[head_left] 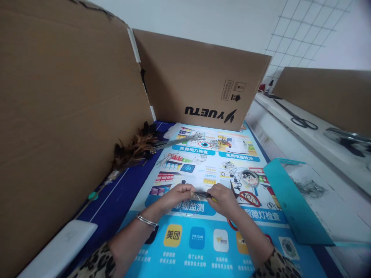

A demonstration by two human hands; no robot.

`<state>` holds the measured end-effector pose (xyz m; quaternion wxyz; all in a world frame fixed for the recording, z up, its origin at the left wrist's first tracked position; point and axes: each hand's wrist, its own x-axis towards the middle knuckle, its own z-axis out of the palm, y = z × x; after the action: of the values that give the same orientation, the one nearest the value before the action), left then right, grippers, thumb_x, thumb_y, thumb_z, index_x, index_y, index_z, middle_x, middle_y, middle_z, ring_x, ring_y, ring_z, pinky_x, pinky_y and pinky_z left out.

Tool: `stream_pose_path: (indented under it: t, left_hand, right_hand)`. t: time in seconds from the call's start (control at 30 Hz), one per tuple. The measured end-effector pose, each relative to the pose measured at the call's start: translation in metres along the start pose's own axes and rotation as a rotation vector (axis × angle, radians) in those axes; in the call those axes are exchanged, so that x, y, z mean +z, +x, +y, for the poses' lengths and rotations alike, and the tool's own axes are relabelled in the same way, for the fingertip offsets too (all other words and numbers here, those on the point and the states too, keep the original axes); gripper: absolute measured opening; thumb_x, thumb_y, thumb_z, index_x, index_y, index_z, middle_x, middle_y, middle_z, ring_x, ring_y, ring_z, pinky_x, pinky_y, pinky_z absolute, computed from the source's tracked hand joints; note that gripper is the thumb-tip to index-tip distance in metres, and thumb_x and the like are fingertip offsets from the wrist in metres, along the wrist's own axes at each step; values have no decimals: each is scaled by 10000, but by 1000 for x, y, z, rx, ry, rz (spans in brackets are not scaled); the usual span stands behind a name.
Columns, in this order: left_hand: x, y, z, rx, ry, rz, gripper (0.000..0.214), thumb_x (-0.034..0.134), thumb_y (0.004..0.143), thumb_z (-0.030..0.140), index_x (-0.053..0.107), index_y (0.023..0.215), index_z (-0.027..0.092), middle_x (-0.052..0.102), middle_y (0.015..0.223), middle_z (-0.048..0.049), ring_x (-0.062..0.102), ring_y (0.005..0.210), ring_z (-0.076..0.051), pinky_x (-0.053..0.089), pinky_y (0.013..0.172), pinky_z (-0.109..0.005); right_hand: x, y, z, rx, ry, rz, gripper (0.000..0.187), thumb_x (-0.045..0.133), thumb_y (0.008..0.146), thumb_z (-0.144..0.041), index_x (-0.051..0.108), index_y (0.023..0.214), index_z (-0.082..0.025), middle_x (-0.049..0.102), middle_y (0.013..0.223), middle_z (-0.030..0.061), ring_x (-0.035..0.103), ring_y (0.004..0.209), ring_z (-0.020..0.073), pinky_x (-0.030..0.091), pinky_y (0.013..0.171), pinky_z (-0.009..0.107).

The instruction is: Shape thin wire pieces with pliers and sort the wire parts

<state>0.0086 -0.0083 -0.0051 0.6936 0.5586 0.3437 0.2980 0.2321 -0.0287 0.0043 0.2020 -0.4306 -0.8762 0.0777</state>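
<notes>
My left hand [180,194] and my right hand [223,198] are both closed, held close together over a printed poster [191,239] on the table. Between them they pinch a small dark piece [203,194] with thin wire loops [189,207] hanging under it; I cannot name it exactly. A yellow bit shows at the right hand's fingers. A silver bracelet [147,221] circles my left wrist. Red-handled scissors [249,199] lie just right of my right hand.
Cardboard walls [203,85] stand at the left and back. A feather duster [135,150] lies along the left wall. Bundles of wire [185,139] and small rings [228,168] lie on the poster. A teal box [292,200] holding wire pieces sits at right. A white object [62,243] lies near left.
</notes>
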Motion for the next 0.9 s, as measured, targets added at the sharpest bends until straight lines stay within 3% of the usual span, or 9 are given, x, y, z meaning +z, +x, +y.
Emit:
stream_pose_path:
  t: [0.9]
  left_hand:
    - [3, 2, 0, 58, 1, 91, 212, 527, 782, 324, 529, 699, 129, 462, 605, 24, 362, 543, -80, 275, 536, -191]
  right_hand:
    - [8, 0, 0, 86, 101, 30, 85, 536, 793, -243, 574, 847, -190, 567, 784, 47, 524, 775, 165, 416, 662, 258]
